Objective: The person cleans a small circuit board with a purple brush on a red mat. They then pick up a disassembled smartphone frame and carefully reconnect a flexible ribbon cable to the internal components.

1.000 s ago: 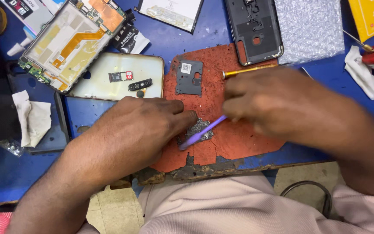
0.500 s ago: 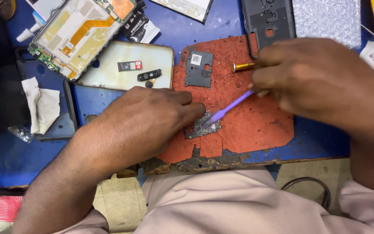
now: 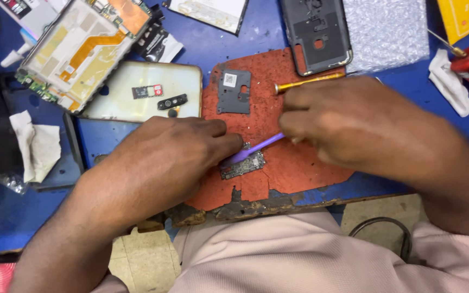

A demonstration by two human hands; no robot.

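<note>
A: On the red mat [image 3: 299, 163], head view, where does the small circuit board [image 3: 242, 165] lie from the fingers?

B: Just at 3 o'clock of the left hand [image 3: 164, 157], whose fingertips press its left end. Its long axis runs 8 to 2 o'clock.

A: And the right hand [image 3: 354, 127]?

B: Farther off, at 2 o'clock of the board, fingers closed around a purple pry tool [image 3: 256, 147] whose tip touches the board's top edge.

A: Anything hidden?

B: The tool's upper end sits inside the grip, and the board's left end is under the fingertips. The right hand is blurred.
</note>
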